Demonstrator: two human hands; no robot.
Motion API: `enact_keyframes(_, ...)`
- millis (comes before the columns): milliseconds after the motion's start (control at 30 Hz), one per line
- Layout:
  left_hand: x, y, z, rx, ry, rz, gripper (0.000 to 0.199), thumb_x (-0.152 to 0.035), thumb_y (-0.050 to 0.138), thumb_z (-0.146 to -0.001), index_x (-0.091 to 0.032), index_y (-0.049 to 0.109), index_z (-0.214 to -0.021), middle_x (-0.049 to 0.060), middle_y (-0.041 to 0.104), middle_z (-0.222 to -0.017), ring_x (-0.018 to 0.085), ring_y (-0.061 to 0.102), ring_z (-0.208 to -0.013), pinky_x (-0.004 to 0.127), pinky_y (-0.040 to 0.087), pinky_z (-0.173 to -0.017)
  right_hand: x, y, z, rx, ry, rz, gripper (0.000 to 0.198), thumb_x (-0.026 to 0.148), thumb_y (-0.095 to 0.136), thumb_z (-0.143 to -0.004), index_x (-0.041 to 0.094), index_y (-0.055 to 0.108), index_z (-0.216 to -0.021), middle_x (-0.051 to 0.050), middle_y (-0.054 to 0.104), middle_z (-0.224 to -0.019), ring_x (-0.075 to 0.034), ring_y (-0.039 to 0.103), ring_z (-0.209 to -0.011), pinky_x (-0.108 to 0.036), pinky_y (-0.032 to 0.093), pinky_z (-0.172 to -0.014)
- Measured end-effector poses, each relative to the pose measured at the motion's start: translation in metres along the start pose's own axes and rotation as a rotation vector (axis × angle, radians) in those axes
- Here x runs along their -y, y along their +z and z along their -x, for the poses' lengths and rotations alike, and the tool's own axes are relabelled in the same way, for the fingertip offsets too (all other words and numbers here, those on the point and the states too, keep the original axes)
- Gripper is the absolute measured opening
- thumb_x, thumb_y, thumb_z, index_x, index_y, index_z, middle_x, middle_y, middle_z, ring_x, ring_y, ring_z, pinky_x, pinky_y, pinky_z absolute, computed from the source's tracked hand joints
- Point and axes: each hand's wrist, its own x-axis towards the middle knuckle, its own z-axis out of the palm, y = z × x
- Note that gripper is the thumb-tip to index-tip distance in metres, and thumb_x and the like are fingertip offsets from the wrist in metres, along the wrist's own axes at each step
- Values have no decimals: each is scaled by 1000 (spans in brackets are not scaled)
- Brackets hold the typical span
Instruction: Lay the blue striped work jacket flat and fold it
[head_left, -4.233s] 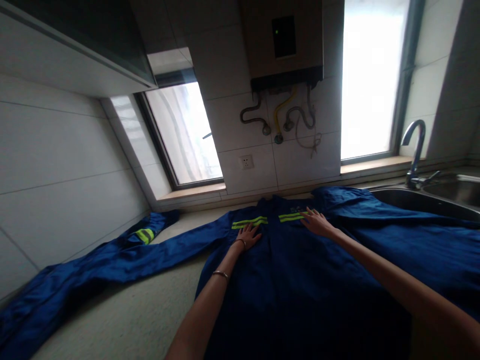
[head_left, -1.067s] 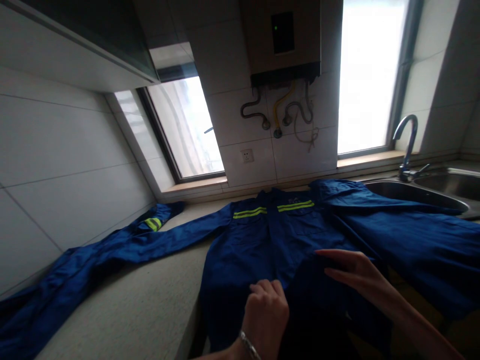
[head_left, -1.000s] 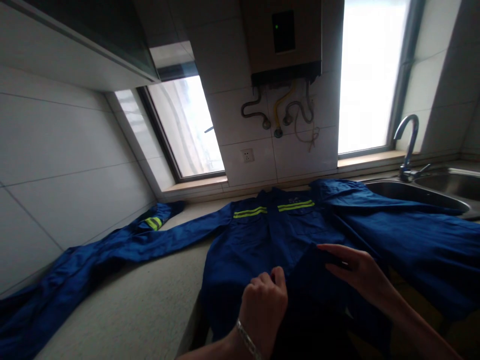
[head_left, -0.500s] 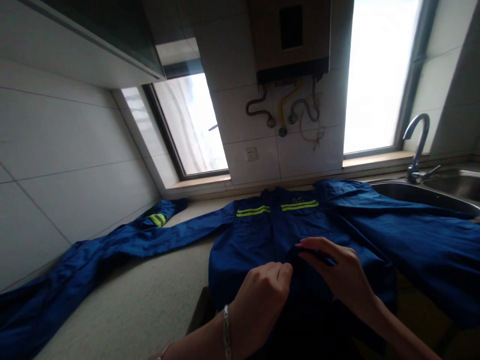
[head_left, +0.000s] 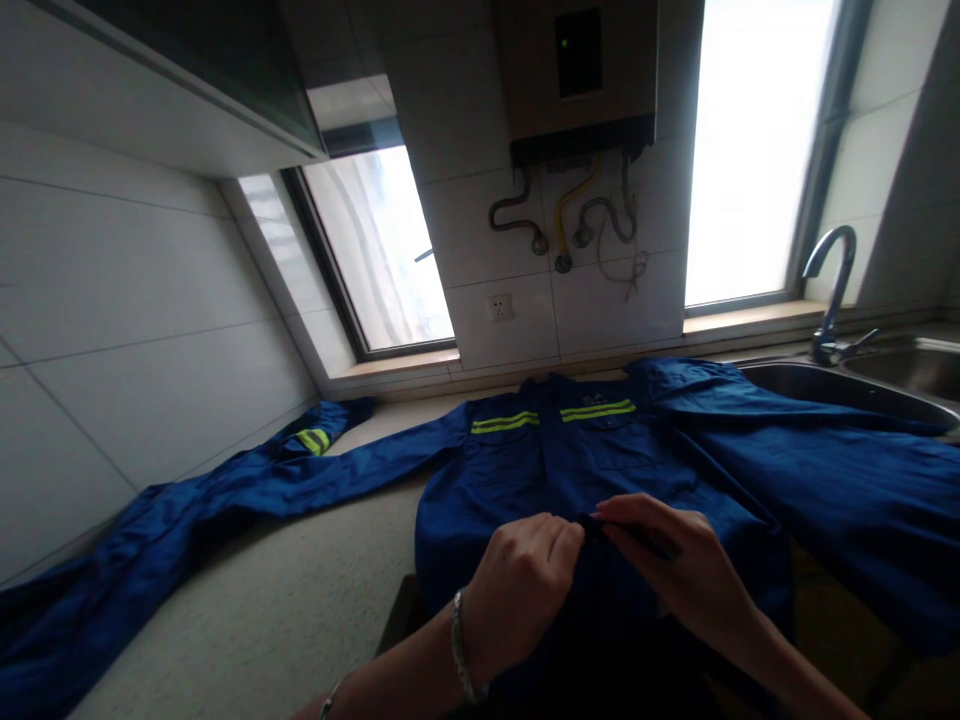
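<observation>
A dark blue work jacket (head_left: 480, 490) with yellow-green striped bands across its chest lies spread on the counter, collar toward the wall. My left hand (head_left: 529, 565), wearing a bracelet, is closed on the jacket's front near the lower middle. Just to the right, my right hand (head_left: 679, 555) pinches a fold of the same front between thumb and fingers. The two hands' fingertips nearly meet. Fine detail of the gripped cloth is hidden by fingers and shadow.
More blue cloth with a striped band (head_left: 313, 440) stretches along the left wall. Blue fabric (head_left: 840, 480) also drapes at right, beside the steel sink (head_left: 900, 385) and faucet (head_left: 832, 290). A water heater (head_left: 585, 80) hangs above; an overhead cabinet (head_left: 187, 110) is upper left.
My right hand has moved slightly down, its fingertips coming closer to my left hand. My left hand has shifted a little upward. The jacket stays in place.
</observation>
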Motion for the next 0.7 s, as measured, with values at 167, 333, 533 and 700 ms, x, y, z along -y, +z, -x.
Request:
enact_keyframes(167,1,1,0,-14,3,7,12,-12,41,-90,-15,52,-85,1,59,-71,15,56,-63,26,46,-58,0,0,3,-13,-110,81,18,14,55,-84,23,61,-98,2,69,-93,-10,65,-82,-16,51,-75)
enact_keyframes(333,3,4,0,-67,24,10,13,-11,40,-90,-15,52,-87,1,59,-71,15,56,-63,27,48,-60,-2,2,3,-15,-178,110,22,11,53,-85,23,58,-102,1,68,-93,-10,64,-83,-17,50,-76)
enact_keyframes(533,1,4,0,-113,44,-16,13,-8,41,-88,-14,52,-89,1,59,-70,15,57,-62,28,50,-61,-9,6,5,-5,-181,76,25,10,52,-85,25,56,-105,2,66,-93,-9,63,-82,-17,49,-75)
enact_keyframes(700,0,2,0,-93,5,-14,13,-11,41,-90,-14,53,-88,2,60,-70,15,57,-61,26,48,-58,-9,8,6,-11,-190,63,25,10,52,-85,25,55,-106,2,65,-94,-9,63,-83,-18,49,-75)
